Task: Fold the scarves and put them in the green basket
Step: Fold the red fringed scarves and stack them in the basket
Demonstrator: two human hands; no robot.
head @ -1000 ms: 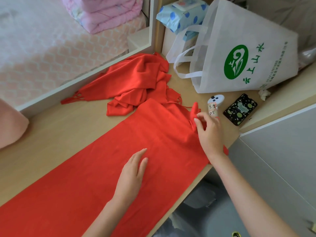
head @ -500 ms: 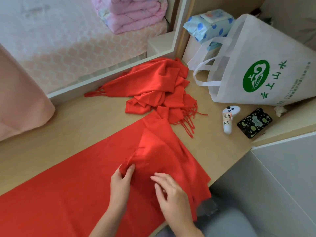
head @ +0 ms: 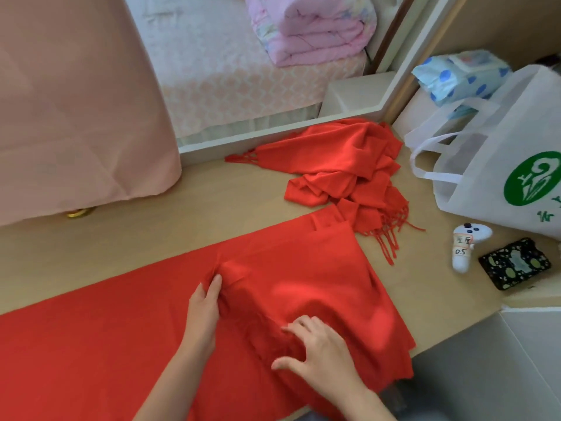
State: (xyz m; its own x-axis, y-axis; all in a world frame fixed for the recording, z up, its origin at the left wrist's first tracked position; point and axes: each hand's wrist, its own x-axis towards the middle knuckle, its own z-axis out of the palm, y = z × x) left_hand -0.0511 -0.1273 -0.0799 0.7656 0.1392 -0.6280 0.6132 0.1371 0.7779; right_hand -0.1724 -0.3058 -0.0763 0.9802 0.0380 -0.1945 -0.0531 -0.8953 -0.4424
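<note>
A long red scarf (head: 106, 338) lies flat along the wooden desktop (head: 145, 229), its right end folded back over itself. At the edge of that folded flap my left hand (head: 204, 311) pinches the cloth. Near the desk's front edge my right hand (head: 318, 350) rests on the flap with fingers spread, over the fringe. A second red scarf (head: 349, 165) sits crumpled at the back of the desk, and its tassels trail toward the flat one. No green basket is in view.
A white tote bag with a green logo (head: 498, 165) stands at the right, with a blue dotted pack (head: 461, 74) behind it. A white controller (head: 464, 247) and a dark phone (head: 514, 262) lie by the right edge. Pink cloth (head: 76, 101) hangs at the left.
My right hand carried the scarf's right end back over toward the left and laid it down. My left hand moved from lying flat to pinching the fold. The view has shifted left.
</note>
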